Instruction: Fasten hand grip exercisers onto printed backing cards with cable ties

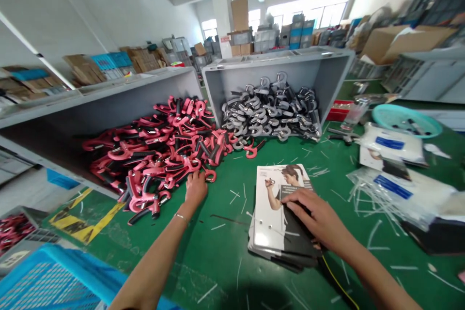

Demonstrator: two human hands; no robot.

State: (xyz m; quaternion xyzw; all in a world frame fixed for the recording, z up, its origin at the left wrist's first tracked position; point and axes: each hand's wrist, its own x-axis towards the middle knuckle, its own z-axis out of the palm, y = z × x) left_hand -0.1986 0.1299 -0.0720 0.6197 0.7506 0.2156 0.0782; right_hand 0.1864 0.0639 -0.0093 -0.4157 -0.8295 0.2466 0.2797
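My left hand (196,188) reaches to the near right edge of a heap of pink-and-black hand grips (170,140). Its fingers are curled against a pink hand grip (210,176), with the fingertips partly hidden. My right hand (313,213) lies over a stack of printed packaging cards (268,232), its fingers stretched across the top card. That card shows a person exercising with a hand grip. Grey-and-black hand grips (269,109) fill a second heap farther back.
Two grey crates (327,87) lie on their sides at the back. White zip ties (378,203) are scattered over the green table (218,261). Plastic bags (392,145) and a turquoise tray (432,123) sit right; a blue basket (47,276) stands front left.
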